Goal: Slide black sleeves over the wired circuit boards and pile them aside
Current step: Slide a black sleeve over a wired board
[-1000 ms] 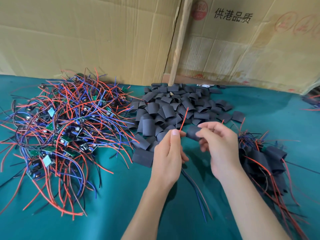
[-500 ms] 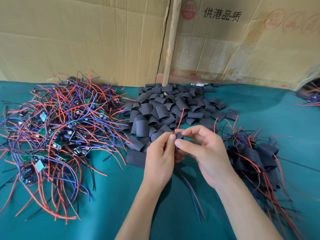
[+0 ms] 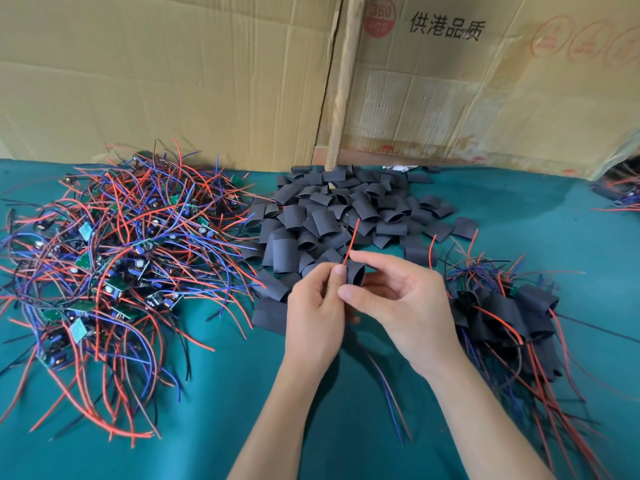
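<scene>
a black sleeve [image 3: 355, 274] is pinched at centre between the left hand [image 3: 313, 317] and the right hand [image 3: 403, 303], fingers curled on it — a red wire [image 3: 350, 242] sticks out toward 12 o'clock. unsleeved boards [image 3: 114, 271] are heaped at 9 o'clock, loose sleeves [image 3: 332, 216] at 12, the sleeved pile [image 3: 509, 306] at 3, all on teal cloth [image 3: 214, 427].

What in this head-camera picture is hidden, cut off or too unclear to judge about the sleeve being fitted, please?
- Circuit board in the hands: covered by the left hand, right hand and black sleeve; its depth inside cannot be told.
- Red wire: its lower end disappears between the fingers.
- Finished pile: boards concealed by sleeves.
- Wires at the right edge: cut off by the frame.
- Unsleeved pile: too tangled to count.
</scene>
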### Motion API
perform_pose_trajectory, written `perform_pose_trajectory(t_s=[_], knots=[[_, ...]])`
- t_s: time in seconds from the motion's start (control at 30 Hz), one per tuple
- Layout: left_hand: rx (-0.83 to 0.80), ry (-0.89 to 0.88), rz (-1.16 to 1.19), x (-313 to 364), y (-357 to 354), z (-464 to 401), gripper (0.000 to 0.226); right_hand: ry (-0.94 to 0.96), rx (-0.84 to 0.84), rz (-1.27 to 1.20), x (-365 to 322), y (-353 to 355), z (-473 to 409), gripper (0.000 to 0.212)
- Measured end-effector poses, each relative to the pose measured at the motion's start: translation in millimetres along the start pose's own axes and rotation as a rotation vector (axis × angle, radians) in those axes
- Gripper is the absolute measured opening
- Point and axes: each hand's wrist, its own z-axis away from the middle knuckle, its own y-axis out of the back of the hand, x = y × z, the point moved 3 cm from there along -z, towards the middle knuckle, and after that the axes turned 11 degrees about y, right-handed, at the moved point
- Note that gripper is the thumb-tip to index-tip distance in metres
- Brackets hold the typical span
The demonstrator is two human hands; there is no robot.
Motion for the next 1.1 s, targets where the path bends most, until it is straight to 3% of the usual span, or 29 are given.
perform_pose_trajectory(t_s=[0.27,0.37,0.5,0.6,0.8,1.1], knots=[[-0.139,-0.027,0.024,1,-3,3,0.026,0.12,0.191,0.039,-1,3,-1,0.005],[-0.189,-0.031,0.009,-2,-6,3,0.021,0.082,0.311,-0.005,-1,13,-4,0.016],[-0.216,-0.046,-0.038,-3,-9,4,0.02,-0.052,0.642,-0.249,1,40,-10,0.015],[-0.246,-0.067,-0.104,-3,-10,5,0.02,-0.095,0.762,-0.401,2,50,-13,0.02],[-0.294,-0.035,-0.131,-1,-10,7,0.019,-0.151,0.735,-0.511,-1,53,-17,0.02],[-0.308,-0.01,-0.191,-1,-10,7,0.024,-0.114,0.561,-0.398,-13,46,-14,0.024]])
